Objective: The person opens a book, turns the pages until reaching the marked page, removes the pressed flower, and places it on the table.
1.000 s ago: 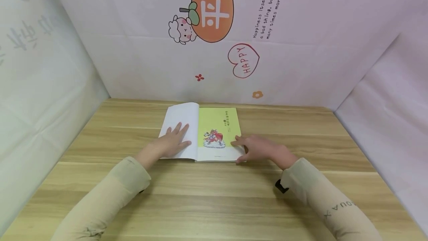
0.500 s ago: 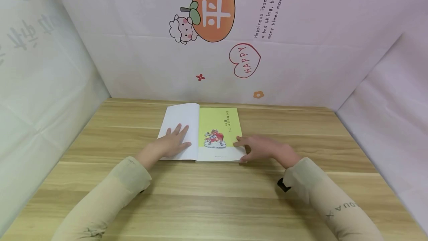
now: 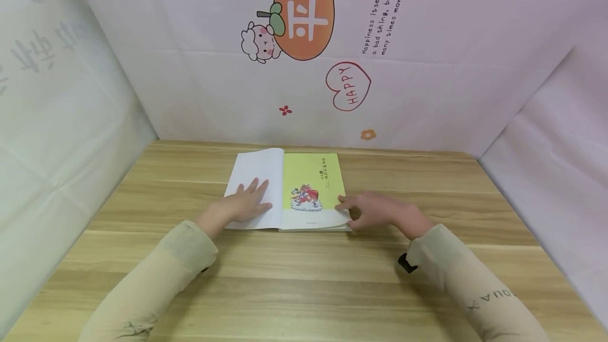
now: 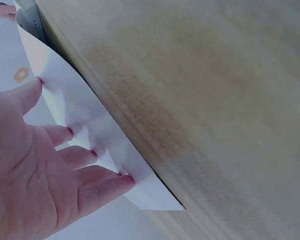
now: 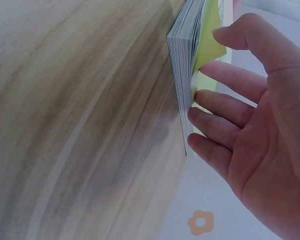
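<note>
An open book (image 3: 313, 173) lies on the wooden table, its right page (image 3: 311, 218) yellow-green above a white strip, with a small cartoon figure. The white inner cover (image 3: 256, 165) lies turned to the left. My left hand (image 3: 242, 207) rests on this cover with fingers spread, fingertips pressing it in the left wrist view. At the book's right edge, my right hand (image 3: 372, 211) has its thumb at the lower corner of the page and its fingers along the side. In the right wrist view the yellow page corner (image 5: 215, 52) stands up from the page block (image 5: 182, 55), between thumb and forefinger.
A white cloth wall (image 3: 209, 94) with cartoon prints rises behind the table (image 3: 304, 284). White cloth sides (image 3: 71, 136) enclose it left and right. A black strap (image 3: 407, 263) shows under the right sleeve (image 3: 442, 257).
My right hand has shifted slightly right along the book, and the page's lower right corner has lifted from the pages beneath. My left hand stays on the cover.
</note>
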A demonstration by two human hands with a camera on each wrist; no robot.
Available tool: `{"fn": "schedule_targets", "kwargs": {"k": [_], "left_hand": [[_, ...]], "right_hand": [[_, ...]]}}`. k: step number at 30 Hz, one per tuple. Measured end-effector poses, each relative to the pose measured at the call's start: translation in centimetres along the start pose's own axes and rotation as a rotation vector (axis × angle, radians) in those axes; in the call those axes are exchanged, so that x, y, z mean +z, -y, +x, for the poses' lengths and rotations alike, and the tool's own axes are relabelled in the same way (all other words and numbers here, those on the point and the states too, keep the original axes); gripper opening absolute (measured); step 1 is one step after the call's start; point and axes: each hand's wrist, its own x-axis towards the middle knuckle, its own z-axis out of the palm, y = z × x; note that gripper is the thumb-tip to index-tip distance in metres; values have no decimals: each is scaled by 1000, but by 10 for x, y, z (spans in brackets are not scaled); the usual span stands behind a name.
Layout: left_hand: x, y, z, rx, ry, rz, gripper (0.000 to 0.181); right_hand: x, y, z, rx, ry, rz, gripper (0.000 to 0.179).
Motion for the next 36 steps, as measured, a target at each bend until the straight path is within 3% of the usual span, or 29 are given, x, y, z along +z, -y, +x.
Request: {"fn": "schedule_targets", "kwargs": {"k": [10,20,25,36], "left_hand": [[0,-1,0,-5,10,8,72],[0,0,-3,22,-31,3,72],[0,-1,-5,37,-94,27,71],[3,-2,0,92,-258,172,69]], "right_hand": [[2,-1,-2,-5,-42,31,48],[9,-1,-2,78,-207,5,67],[9,2,0,87,-259,-7,73],[13,6,8,60,-289,14,87]]}}
